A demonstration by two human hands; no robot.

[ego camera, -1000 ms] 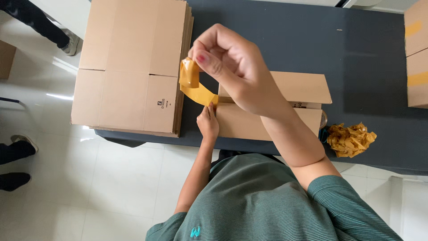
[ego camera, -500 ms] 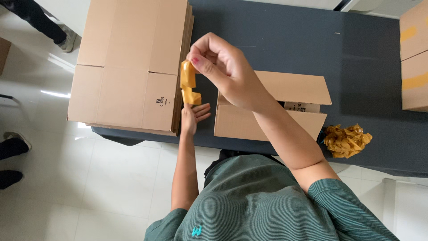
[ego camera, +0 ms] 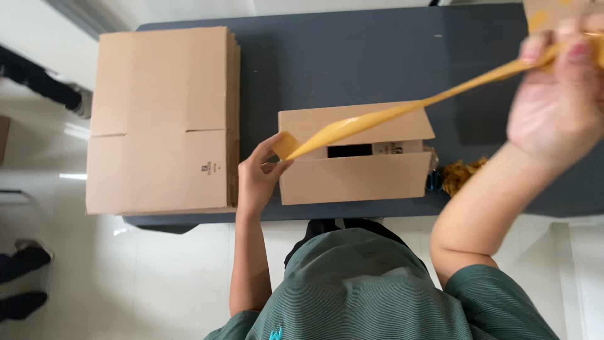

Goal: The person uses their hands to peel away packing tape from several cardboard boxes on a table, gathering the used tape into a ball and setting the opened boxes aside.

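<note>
Yellow-tan tape strip [ego camera: 377, 119], plain brown cardboard box [ego camera: 355, 176], brown flat cardboard stack [ego camera: 160, 119], dark grey table [ego camera: 352, 56], green fine-striped shirt [ego camera: 371, 296].

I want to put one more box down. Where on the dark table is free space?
The dark table is bare beyond the small open cardboard box, right of the flat cardboard stack. Crowded: crumpled yellow tape at the box's right, and stretched yellow tape strip above it.

Single head-worn view, looking straight down from above the shoulders. Dark table [ego camera: 377, 56] across the upper frame, pale floor [ego camera: 157, 277] below it, green shirt [ego camera: 371, 289] at the bottom edge. Right hand [ego camera: 557, 101] very near the lens, blurred; left hand [ego camera: 258, 179] farther off.
</note>
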